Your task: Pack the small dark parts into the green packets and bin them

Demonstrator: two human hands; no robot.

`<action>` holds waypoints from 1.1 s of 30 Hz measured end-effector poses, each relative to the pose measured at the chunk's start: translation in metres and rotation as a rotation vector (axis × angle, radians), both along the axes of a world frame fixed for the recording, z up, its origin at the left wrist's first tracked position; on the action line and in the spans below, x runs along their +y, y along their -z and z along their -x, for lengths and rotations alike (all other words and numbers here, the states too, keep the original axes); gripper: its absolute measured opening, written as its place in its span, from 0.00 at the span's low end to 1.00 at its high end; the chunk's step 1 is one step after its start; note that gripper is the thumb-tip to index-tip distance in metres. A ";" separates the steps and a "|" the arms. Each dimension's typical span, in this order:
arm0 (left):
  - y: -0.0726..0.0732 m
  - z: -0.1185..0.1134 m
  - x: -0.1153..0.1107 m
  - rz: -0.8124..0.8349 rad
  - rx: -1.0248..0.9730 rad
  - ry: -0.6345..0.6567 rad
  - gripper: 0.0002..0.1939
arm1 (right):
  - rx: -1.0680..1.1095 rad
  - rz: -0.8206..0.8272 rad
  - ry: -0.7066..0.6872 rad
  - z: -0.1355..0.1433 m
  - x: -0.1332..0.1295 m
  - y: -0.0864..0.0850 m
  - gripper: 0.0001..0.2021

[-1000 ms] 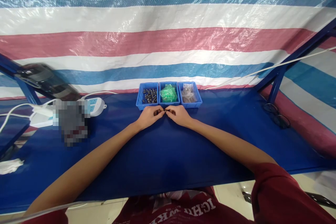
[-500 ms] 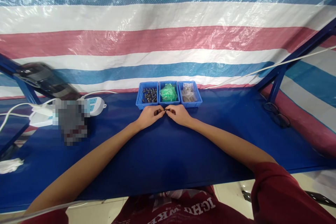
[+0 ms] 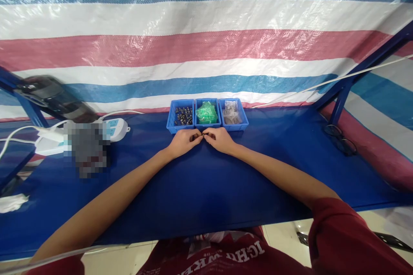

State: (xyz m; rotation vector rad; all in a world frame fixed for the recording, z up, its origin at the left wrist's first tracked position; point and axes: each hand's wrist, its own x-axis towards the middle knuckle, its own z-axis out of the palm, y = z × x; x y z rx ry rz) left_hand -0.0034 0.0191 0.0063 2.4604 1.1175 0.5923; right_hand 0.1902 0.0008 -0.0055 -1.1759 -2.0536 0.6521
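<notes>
My left hand (image 3: 183, 142) and my right hand (image 3: 220, 139) meet fingertip to fingertip just in front of the blue bins. Both are closed in a pinch around a tiny dark piece (image 3: 203, 135), mostly covered by the fingers and too small to name. Behind my left hand, the left blue bin (image 3: 172, 129) holds many small dark metallic parts (image 3: 184, 116). Green items in clear plastic (image 3: 207, 113) fill the middle bin (image 3: 198, 125). The right bin (image 3: 242, 126) contains clear plastic bags with greyish contents (image 3: 231, 114).
A blue table (image 3: 167, 197) runs beneath my arms, with a striped tarp (image 3: 193, 47) behind. On the left are a white power strip (image 3: 120, 130), a dark bottle (image 3: 61, 99) and a blurred-out dark object (image 3: 88, 150). Eyeglasses (image 3: 342, 141) lie at the right by a blue frame post.
Hardly anything differs. Both hands keep their pinch at the same place, and the view has shifted very slightly.
</notes>
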 end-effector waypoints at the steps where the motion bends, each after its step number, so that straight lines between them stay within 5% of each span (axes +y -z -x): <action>1: 0.000 0.000 0.000 0.000 0.003 0.002 0.12 | -0.002 -0.001 0.001 0.000 0.000 0.000 0.08; 33: 0.001 0.000 0.000 -0.030 0.041 0.025 0.12 | 0.022 -0.007 -0.007 -0.001 0.000 0.001 0.08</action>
